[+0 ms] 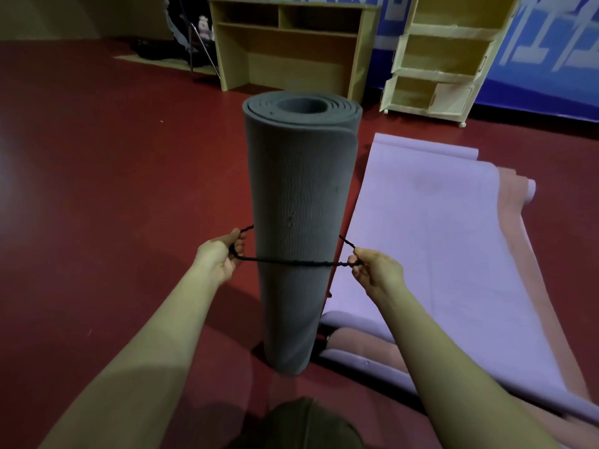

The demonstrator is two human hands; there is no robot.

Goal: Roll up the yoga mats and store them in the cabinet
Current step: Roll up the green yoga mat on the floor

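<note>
A grey yoga mat (pixel 299 205), rolled up, stands on end on the red floor in front of me. A black cord (pixel 291 262) runs around its lower half. My left hand (pixel 218 259) pinches the cord's left loop beside the roll. My right hand (pixel 376 265) pinches the right end of the cord on the other side. To the right, a purple mat (pixel 431 241) lies unrolled on the floor over a pink mat (pixel 515 202). The pale yellow cabinet (pixel 444 56) with open compartments stands at the back right.
A wooden shelf desk (pixel 291 43) stands at the back against the wall, left of the cabinet. A folding chair with bags (pixel 194 37) sits at the back left. Red floor (pixel 97 189) spreads to the left. A blue banner (pixel 551 59) covers the right wall.
</note>
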